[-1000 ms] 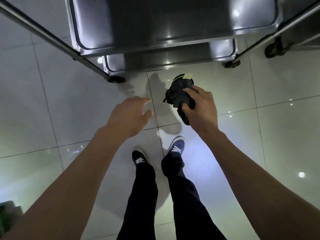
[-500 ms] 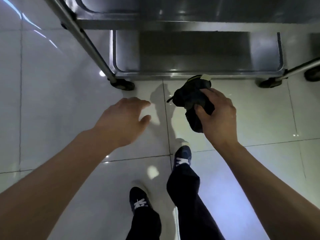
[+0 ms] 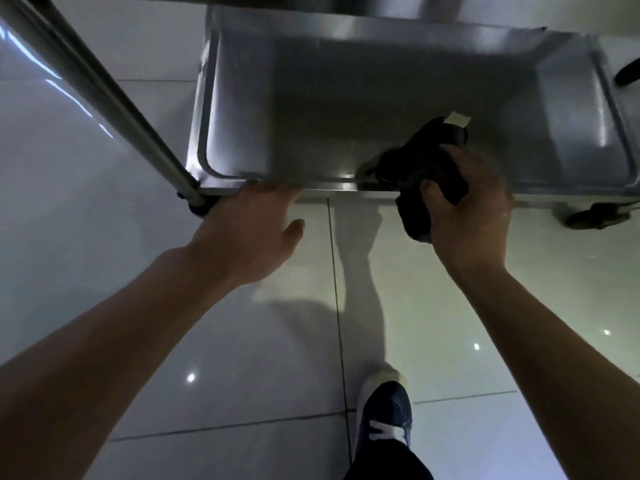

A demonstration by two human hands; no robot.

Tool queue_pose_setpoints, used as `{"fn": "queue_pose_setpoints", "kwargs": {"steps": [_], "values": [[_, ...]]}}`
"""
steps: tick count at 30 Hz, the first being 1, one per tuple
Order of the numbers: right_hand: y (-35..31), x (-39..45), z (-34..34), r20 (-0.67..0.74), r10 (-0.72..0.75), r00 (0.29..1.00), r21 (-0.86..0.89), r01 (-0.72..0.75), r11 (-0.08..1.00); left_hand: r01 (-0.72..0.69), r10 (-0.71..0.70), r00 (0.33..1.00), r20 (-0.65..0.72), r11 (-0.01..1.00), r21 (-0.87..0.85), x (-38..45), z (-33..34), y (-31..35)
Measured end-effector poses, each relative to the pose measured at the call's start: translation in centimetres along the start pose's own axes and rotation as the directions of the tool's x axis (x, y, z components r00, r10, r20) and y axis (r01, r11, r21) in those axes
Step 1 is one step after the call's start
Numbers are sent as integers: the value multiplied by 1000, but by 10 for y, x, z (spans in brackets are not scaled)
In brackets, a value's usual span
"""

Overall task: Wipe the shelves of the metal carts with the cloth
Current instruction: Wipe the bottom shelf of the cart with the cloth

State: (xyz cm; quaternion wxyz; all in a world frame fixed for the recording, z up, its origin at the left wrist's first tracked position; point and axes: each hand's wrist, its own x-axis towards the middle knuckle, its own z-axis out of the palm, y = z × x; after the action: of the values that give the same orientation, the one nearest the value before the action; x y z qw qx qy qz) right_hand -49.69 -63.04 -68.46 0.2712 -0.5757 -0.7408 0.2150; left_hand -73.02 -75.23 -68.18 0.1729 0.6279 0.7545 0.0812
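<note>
The bottom shelf [image 3: 242,98] of a stainless steel cart fills the upper half of the head view, low above the floor. My right hand [image 3: 474,216] grips a bunched dark cloth [image 3: 426,157] with a pale tag, held over the shelf's front rim at the right of centre. Part of the cloth hangs below my thumb. My left hand [image 3: 249,230] reaches to the front rim near the left corner, fingers extended and fingertips at the edge.
A slanted steel post [image 3: 97,95] of the cart runs down to the left front caster [image 3: 201,206]. Another caster [image 3: 599,218] sits at the right. The edge of an upper shelf crosses the top. Glossy floor tiles and my shoe [image 3: 388,414] lie below.
I have stepped closer and leaned down. Both hands moved forward: the left now reaches the shelf's front rim, and the right carries the cloth over the shelf edge.
</note>
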Motion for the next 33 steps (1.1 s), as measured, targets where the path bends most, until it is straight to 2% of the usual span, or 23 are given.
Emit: {"fn": "queue_pose_setpoints", "kwargs": {"steps": [2, 4, 8, 12, 15, 19, 22, 27, 33], "values": [[10, 15, 10, 14, -38, 999, -40, 38, 998, 6, -6, 999, -37, 1000, 2, 16, 8, -7], [18, 28, 24, 37, -82, 996, -69, 84, 994, 25, -25, 1000, -8, 1000, -1, 33, 14, -16], [22, 46, 64, 162, -125, 979, -96, 141, 985, 45, -44, 999, -28, 999, 20, 55, 20, -37], [16, 59, 102, 265, -215, 940, -89, 246, 965, 72, -69, 995, -75, 997, 32, 62, 27, -59], [15, 62, 122, 325, -256, 911, -164, 320, 933, 58, -55, 996, -75, 997, 41, 62, 34, -70], [16, 55, 136, 399, -268, 877, -282, 395, 874, 68, -53, 993, -107, 988, 136, 55, 45, -75], [11, 57, 137, 439, -236, 867, -313, 394, 864, 124, -94, 982, -163, 975, 184, 48, 46, -80], [0, 56, 138, 500, -175, 848, -300, 360, 883, 186, -160, 960, -229, 978, 97, 36, 52, -93], [-34, 51, 166, 576, -256, 776, -211, 444, 871, 145, -121, 969, -216, 984, 99, 27, 58, -101]]}}
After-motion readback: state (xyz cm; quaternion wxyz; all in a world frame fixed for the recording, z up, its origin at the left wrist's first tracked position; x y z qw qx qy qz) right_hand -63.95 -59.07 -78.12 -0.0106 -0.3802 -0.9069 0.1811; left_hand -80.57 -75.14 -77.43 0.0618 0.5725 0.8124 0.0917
